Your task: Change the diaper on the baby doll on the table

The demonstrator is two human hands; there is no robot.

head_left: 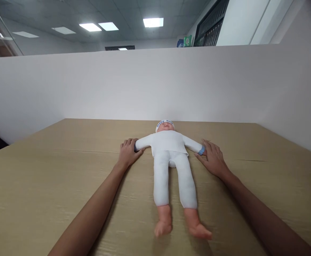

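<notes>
Evidently, both hands are at the ends of the doll's outstretched arms. The doll [168,144] lies on its back in the middle of the tan worktop [64,192], head toward the white wall [128,85] at the far edge and bare feet toward the person. It wears a white long-sleeved top, white trousers and a white headband [165,123] with blue lettering too small to read surely.

The left hand [128,153] closes over the doll's hand on that side, its grip wrapped about the end of the arm just by a dark blue cuff [135,146]; the fingers lie across the top and the thumb reaches along beneath the sleeve. The right hand [213,158] holds the opposite end, its grip pinching the doll's other hand beside a lighter blue cuff [201,150], with fingers above and thumb below. How firmly either grip presses, I cannot tell.

The doll's legs lie slightly apart between the person's bare forearms, one foot turned outward on the right. Thin crease lines run across the worktop at either side of the doll. Above the wall's top edge show a green packet [187,41], a blue item [180,43] and lit ceiling panels [153,22].
</notes>
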